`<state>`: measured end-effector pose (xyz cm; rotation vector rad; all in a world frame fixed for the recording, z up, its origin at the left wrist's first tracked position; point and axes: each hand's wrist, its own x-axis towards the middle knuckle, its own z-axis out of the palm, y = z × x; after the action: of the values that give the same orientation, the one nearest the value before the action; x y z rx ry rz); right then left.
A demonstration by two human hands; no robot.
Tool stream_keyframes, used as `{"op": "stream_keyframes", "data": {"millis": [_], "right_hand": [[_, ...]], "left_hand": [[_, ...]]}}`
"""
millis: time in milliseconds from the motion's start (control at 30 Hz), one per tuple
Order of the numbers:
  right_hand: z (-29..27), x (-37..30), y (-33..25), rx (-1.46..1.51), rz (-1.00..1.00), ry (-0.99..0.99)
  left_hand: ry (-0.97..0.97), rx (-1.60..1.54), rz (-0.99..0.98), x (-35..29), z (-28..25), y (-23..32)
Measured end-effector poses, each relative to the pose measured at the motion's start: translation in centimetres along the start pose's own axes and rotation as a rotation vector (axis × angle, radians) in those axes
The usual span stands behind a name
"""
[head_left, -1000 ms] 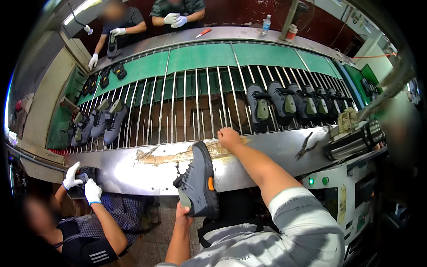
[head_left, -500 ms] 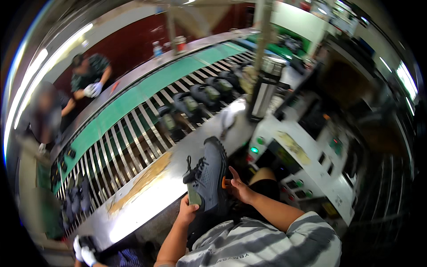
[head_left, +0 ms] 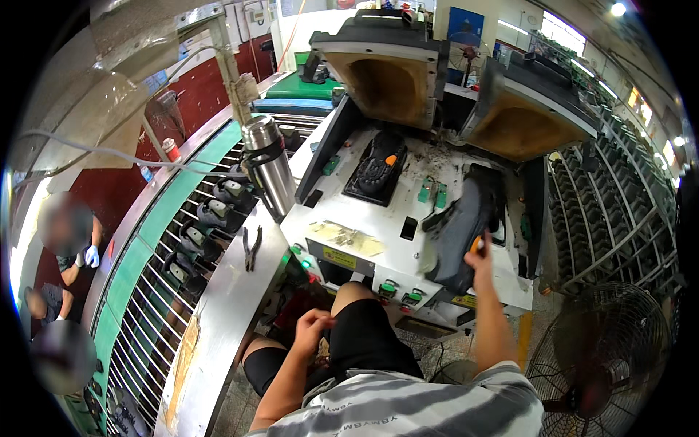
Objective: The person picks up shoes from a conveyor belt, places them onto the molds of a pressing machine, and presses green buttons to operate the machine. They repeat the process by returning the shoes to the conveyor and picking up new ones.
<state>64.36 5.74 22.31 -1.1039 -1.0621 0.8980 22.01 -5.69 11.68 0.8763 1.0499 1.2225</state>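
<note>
My right hand (head_left: 477,264) grips a grey shoe (head_left: 457,237) by its side, next to an orange patch on the sole. The shoe is tilted over the right station of a white two-station press (head_left: 393,226) and hides part of that station's dark pad. My left hand (head_left: 312,329) is above my lap, fingers curled in, with nothing seen in it. On the press's left station a black outsole (head_left: 380,162) with an orange patch faces up. Both padded lids, the left lid (head_left: 382,80) and the right lid (head_left: 528,120), stand raised.
A steel flask (head_left: 268,167) and pliers (head_left: 253,249) are on the metal ledge (head_left: 226,309) at left. Beyond runs a roller conveyor (head_left: 149,306) carrying several shoes. Two people sit across it. A floor fan (head_left: 597,357) and a rack (head_left: 604,211) stand to the right.
My view has turned right, from the conveyor to the press. The shoe, held in both hands before, has moved over the press in my right hand alone; my left hand has let go.
</note>
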Motion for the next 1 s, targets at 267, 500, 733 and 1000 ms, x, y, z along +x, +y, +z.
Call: {"op": "stream_keyframes", "data": {"millis": [267, 500, 733, 1000], "right_hand": [[-5.5, 17.2, -9.8, -1.032, 0.147, 0.351], [-4.7, 24.7, -4.7, -1.291, 0.558, 0.259], [-1.9, 23.3, -5.6, -1.449, 0.554, 0.239], [-1.9, 20.7, -3.5, -1.515, 0.485, 0.282]], "left_hand": [[0.694, -0.814, -0.039, -6.6, -15.5, -5.9], [0.588, -0.681, -0.103, -6.3, -16.0, -8.1], [0.585, -0.625, -0.129, -7.0, -16.4, -8.5], [0.64, -0.23, -0.251, -4.6, -13.8, -7.9]]}}
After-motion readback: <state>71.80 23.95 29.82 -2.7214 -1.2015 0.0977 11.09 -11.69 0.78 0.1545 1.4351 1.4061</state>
